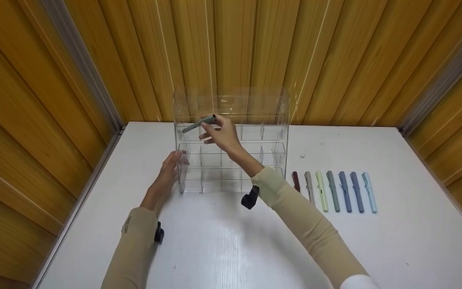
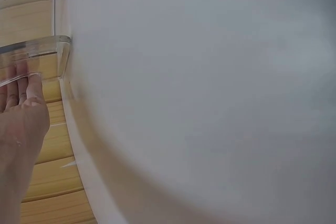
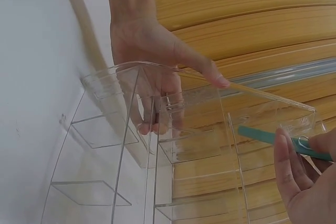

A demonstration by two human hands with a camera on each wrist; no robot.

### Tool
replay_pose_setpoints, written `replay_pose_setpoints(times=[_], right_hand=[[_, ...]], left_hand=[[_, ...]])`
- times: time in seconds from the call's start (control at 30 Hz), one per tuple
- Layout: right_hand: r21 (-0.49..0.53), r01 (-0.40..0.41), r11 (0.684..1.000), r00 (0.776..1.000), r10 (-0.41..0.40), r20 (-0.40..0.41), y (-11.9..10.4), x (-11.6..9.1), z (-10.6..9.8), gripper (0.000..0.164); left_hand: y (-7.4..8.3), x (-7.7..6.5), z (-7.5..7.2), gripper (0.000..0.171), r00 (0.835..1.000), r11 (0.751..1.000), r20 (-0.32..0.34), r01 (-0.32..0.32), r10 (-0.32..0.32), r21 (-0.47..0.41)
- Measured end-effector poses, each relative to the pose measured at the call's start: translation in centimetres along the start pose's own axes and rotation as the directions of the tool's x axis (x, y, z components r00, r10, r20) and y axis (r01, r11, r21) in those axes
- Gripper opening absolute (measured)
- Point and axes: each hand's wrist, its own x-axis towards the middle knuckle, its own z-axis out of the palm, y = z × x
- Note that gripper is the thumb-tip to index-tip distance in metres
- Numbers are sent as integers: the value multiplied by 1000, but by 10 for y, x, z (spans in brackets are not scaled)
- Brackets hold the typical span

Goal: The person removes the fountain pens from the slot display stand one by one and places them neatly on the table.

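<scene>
A clear acrylic display rack [image 1: 231, 167] with several divided tiers stands at the back of the white table. My left hand [image 1: 170, 164] grips its left side; in the right wrist view the thumb lies along the side panel's edge, and the fingers show through the plastic. My right hand [image 1: 225, 134] pinches a green pen [image 1: 197, 124] between thumb and fingers, tilted in front of the upper left compartments. The right wrist view shows the pen [image 3: 257, 134] close to the rack's top tier, its clip by the fingertips.
A row of several pens [image 1: 345, 192] in red, grey, yellow-green, green and blues lies on the right of the table [image 1: 215, 249]. My right forearm partly covers the row's left end. Wood-panelled walls [image 1: 235, 48] enclose the back and sides.
</scene>
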Motion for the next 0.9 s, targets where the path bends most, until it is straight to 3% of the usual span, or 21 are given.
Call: replay_pose_setpoints(times=[0.3, 0.53, 0.9], right_hand=[[-55, 52, 997, 998, -54, -35, -9, -5, -8, 32], [-96, 122, 988, 984, -133, -117, -18, -9, -14, 29], [-64, 135, 989, 977, -143, -156, -27, -15, -26, 35]], left_hand=[[1, 0, 0, 78, 1000, 1000, 15, 0, 0, 0], [3, 1, -1, 80, 1000, 1000, 5, -13, 13, 18], [6, 2, 2, 75, 1000, 1000, -6, -27, 27, 9]])
